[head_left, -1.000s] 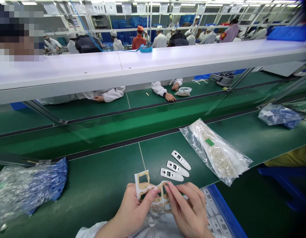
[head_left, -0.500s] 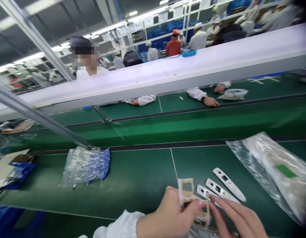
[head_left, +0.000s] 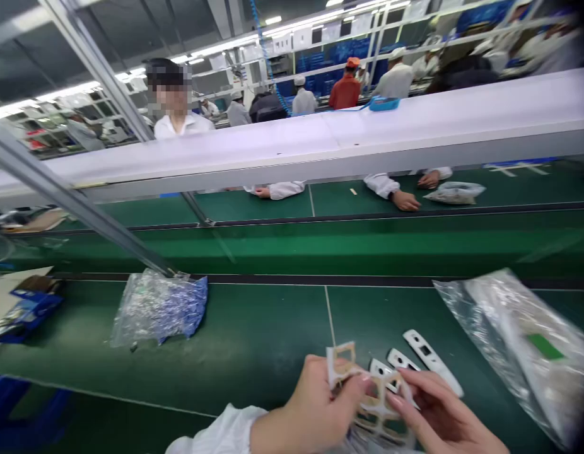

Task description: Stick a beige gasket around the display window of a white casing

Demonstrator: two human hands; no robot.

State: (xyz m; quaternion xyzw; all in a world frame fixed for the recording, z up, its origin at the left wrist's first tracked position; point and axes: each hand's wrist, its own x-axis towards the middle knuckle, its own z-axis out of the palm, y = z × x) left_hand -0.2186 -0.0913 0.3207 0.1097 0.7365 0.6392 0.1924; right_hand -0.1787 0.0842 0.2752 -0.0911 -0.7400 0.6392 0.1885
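My left hand (head_left: 311, 403) grips a white backing sheet of tan square-frame stickers (head_left: 379, 413), its thumb pressed on top. At the sheet's right edge, my right hand (head_left: 443, 407) is closed, thumb and index finger pinching there. Whether a single sticker is between those fingertips cannot be made out. Just beyond lie slim white plastic casings with small window cutouts: the right one (head_left: 434, 362) shows almost whole, while the middle one (head_left: 402, 359) and the left one (head_left: 378, 367) are partly hidden by my hands and the sheet. Clear plastic shows below the sheet.
On the green work surface (head_left: 254, 340), a bag of blue and clear pieces (head_left: 162, 306) lies left and a large plastic bag with a green label (head_left: 523, 347) right. A metal post (head_left: 84, 208) and a white shelf beam (head_left: 292, 151) cross ahead. Co-workers sit opposite.
The view has tilted and shifted slightly. My right fingers have moved a little down at the sheet's edge, and the sheet has turned, showing more of its lower frames.
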